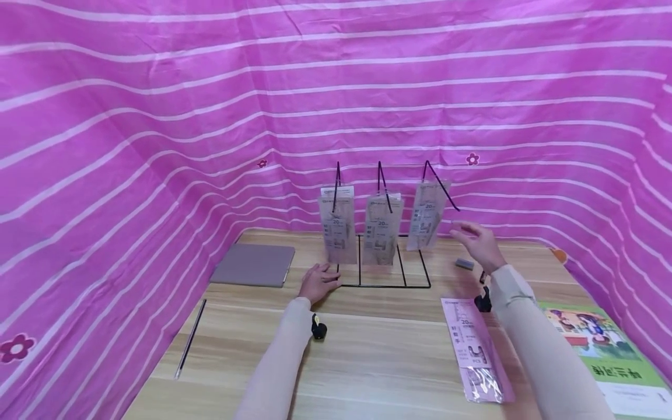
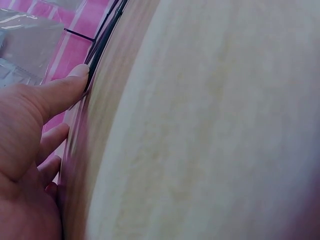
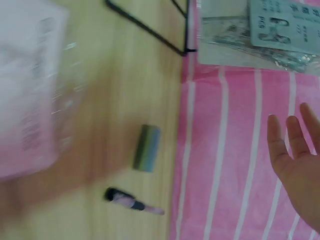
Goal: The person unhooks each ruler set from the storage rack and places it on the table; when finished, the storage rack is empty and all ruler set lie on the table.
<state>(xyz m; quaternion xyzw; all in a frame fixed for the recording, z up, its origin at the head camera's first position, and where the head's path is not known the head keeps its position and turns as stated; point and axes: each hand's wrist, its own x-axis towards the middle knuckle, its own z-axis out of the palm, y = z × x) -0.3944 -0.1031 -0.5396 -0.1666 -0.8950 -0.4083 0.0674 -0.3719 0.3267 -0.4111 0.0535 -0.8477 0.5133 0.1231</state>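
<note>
A black wire rack [image 1: 383, 286] with three raised hooks stands on the table. Clear packets hang from it: a left packet [image 1: 338, 233], a middle packet [image 1: 381, 233] and a right packet [image 1: 425, 219], which tilts. My left hand [image 1: 319, 284] rests at the front left corner of the rack's base. In the left wrist view the left thumb [image 2: 62, 95] touches the black wire. My right hand [image 1: 483, 248] hovers just right of the right packet, holding nothing. Its fingers [image 3: 295, 135] are extended and spread below a hanging packet [image 3: 285, 27] in the right wrist view.
A pink packet [image 1: 469, 344] lies near the right forearm. Beyond it are a green picture book [image 1: 619, 356], a small grey block [image 1: 464, 263] and a small dark-and-pink item [image 3: 132, 201]. On the left lie a grey notebook [image 1: 254, 265] and a pen [image 1: 191, 339]. Pink striped cloth [image 1: 341, 87] surrounds the table.
</note>
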